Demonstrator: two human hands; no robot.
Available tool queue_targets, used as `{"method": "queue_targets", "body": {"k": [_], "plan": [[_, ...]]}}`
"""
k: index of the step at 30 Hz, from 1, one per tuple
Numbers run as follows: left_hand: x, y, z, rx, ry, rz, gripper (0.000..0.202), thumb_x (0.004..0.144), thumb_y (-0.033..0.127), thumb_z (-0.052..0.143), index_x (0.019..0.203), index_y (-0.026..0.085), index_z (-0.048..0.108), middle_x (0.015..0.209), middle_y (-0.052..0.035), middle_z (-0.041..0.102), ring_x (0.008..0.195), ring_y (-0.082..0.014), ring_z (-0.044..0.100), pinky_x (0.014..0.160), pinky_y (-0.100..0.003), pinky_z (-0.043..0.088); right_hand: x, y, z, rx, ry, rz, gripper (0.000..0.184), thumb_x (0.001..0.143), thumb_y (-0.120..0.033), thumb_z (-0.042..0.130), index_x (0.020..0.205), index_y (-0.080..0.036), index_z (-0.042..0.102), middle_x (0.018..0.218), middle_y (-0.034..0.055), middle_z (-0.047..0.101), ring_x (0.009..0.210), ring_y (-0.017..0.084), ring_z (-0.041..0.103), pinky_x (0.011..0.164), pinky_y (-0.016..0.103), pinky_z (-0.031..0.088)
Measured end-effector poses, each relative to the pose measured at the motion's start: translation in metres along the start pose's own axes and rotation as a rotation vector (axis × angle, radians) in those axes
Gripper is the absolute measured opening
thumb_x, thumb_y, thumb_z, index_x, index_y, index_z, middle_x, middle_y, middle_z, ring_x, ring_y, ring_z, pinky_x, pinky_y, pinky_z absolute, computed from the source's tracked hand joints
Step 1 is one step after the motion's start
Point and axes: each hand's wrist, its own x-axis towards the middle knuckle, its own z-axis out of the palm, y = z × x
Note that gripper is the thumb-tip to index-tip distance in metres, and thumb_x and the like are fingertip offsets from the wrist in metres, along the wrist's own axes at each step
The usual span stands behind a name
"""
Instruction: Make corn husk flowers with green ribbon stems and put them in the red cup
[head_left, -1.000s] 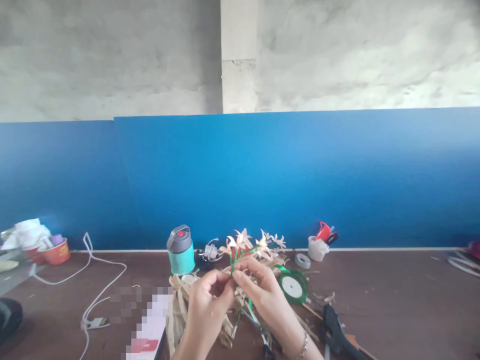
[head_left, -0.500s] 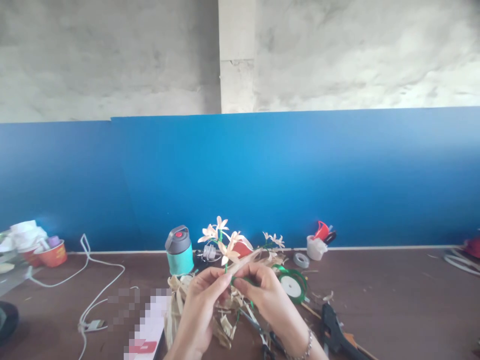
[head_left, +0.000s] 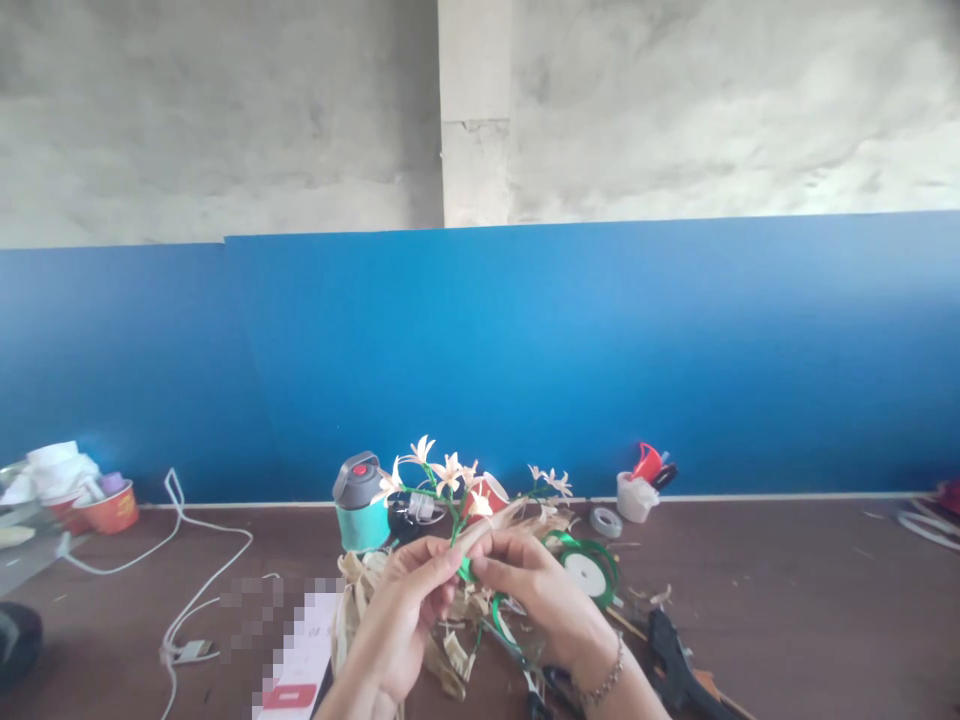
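Note:
My left hand [head_left: 409, 605] is closed in a pinch on the green stem of a handmade flower spray [head_left: 448, 472], which has several cream blossoms on branching green stems. A pale dried husk strip [head_left: 491, 525] slants up to the right from the same spot. My right hand [head_left: 529, 590] sits close beside the left, thumb and forefinger pinching a green ribbon [head_left: 466, 568] against the stem. Its lower end loops beneath the hands. The ribbon spool [head_left: 585, 574] lies just right of my right hand. The lower stem is hidden behind my fingers.
Dried husks [head_left: 352, 600] and scissors [head_left: 534, 690] lie under my hands. To the right are a black glue gun [head_left: 671, 660], a tape roll [head_left: 606, 522] and a white cup [head_left: 636, 498]. A teal flask [head_left: 362, 520] stands behind; a white cable [head_left: 217, 590] trails at left.
The flower spray has turned and its blossoms now spread wider to the left. More green ribbon shows between my fingers. Both hands stay in nearly the same place.

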Motion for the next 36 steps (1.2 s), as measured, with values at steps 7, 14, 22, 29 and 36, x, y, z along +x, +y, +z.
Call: {"method": "queue_targets", "body": {"k": [7,14,22,29,36], "plan": [[-0.006,-0.002,0.004,0.047,-0.075,-0.113,0.026,0.052,0.028,0.083,0.058,0.014,0.061,0.050,0.0053,0.050,0.041,-0.0029,0.041,0.039,-0.015,0.025,-0.003,-0.004,0.003,0.108,-0.043,-0.062,0.021,0.070,-0.036,0.074,0.080,-0.018,0.072,0.075,0.0027,0.068,0.076,0.017,0.060,0.076,0.029,0.045],[-0.006,-0.006,0.006,0.377,-0.126,0.090,0.030,0.064,0.037,0.073,0.053,0.015,0.056,0.045,0.0033,0.049,0.042,-0.0070,0.041,0.043,-0.019,0.031,-0.001,0.004,0.011,0.034,0.164,-0.114,0.028,0.058,-0.040,0.079,0.057,-0.016,0.064,0.058,0.0009,0.060,0.054,0.014,0.054,0.054,0.027,0.043],[-0.016,-0.015,0.008,1.032,0.207,0.837,0.019,0.079,0.026,0.057,0.062,0.018,0.060,0.055,0.0010,0.059,0.048,-0.0112,0.053,0.047,-0.019,0.039,-0.007,0.006,0.030,-0.494,0.489,-0.453,0.021,0.075,-0.030,0.062,0.057,-0.020,0.059,0.064,0.0024,0.062,0.081,0.023,0.056,0.089,0.040,0.038],[-0.015,-0.019,0.009,1.012,0.211,1.015,0.015,0.080,0.021,0.057,0.066,0.018,0.062,0.061,-0.0009,0.063,0.054,-0.0121,0.057,0.053,-0.019,0.042,-0.007,0.009,0.030,-0.526,0.514,-0.451,0.024,0.078,-0.032,0.060,0.058,-0.020,0.057,0.064,0.0016,0.059,0.074,0.021,0.054,0.081,0.036,0.040],[-0.009,-0.009,0.006,0.555,0.132,0.477,0.022,0.072,0.035,0.066,0.063,0.016,0.064,0.051,0.0020,0.054,0.049,-0.0102,0.045,0.046,-0.019,0.036,-0.003,0.007,0.015,-0.328,0.219,-0.327,0.021,0.082,-0.037,0.058,0.085,-0.018,0.067,0.081,0.0048,0.066,0.079,0.019,0.058,0.072,0.029,0.044]]}}
